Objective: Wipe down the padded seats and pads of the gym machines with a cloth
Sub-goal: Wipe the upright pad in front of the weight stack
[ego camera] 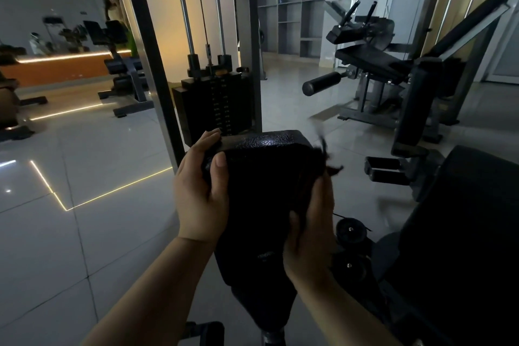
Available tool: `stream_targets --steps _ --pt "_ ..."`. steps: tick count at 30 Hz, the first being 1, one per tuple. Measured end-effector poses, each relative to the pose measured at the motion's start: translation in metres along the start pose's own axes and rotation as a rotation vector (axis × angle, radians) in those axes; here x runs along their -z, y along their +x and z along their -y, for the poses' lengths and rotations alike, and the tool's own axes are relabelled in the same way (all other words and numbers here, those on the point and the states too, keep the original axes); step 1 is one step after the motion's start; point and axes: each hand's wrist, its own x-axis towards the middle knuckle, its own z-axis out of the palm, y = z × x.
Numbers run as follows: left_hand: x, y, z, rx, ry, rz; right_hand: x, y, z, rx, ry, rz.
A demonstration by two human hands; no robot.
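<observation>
A black padded pad (269, 143) of a gym machine stands right in front of me, its top edge catching some light. A dark cloth (264, 185) is draped over the pad's upper part. My left hand (203, 191) grips the cloth's left side, thumb on the front and fingers curled behind. My right hand (309, 233) holds the cloth's right side low on the pad, and a frayed corner (325, 154) sticks up blurred above it. Black cloth on black pad makes the cloth's edges hard to tell apart.
A black weight stack (216, 104) with grey uprights stands just behind the pad. A large black seat pad (460, 222) lies at the right. A leg machine (365, 62) with a roller pad stands at the back right. More machines sit at the far left on the glossy tiled floor (84, 205).
</observation>
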Motion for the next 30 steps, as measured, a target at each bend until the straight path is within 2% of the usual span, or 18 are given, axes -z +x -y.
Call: stream_targets --steps 3,5,7,11,14,19,21,23,25,27,30 --pt "0.000 0.000 -0.001 0.004 0.005 0.000 0.008 -0.068 -0.021 -0.053 -0.095 0.121" --pt "0.000 0.000 -0.001 -0.007 0.028 0.002 0.011 -0.078 -0.024 -0.128 -0.069 0.166" --pt "0.000 0.000 -0.002 -0.040 0.066 0.006 0.010 -0.051 -0.017 -0.104 -0.021 0.138" --pt "0.001 0.000 -0.003 -0.153 0.141 0.011 0.003 0.049 0.014 -0.032 0.118 -0.027" --pt "0.000 0.000 -0.003 -0.199 0.185 -0.004 -0.002 0.060 0.022 0.004 0.131 -0.068" --pt "-0.004 -0.001 -0.002 -0.218 0.206 -0.046 -0.003 -0.037 -0.017 0.002 -0.027 0.017" --pt "-0.004 -0.002 -0.002 -0.229 0.211 -0.061 -0.001 -0.080 -0.029 -0.097 -0.108 0.077" --pt "-0.004 -0.002 -0.001 -0.233 0.216 -0.067 0.002 -0.105 -0.032 -0.214 -0.089 0.131" --pt "-0.004 -0.002 -0.002 -0.226 0.210 -0.066 0.005 -0.094 -0.030 -0.226 0.050 0.122" --pt "-0.004 -0.001 -0.002 -0.224 0.205 -0.073 0.005 -0.056 -0.023 -0.147 0.196 0.068" --pt "-0.006 -0.002 -0.001 -0.238 0.197 -0.092 0.005 0.023 -0.002 -0.078 0.269 0.007"
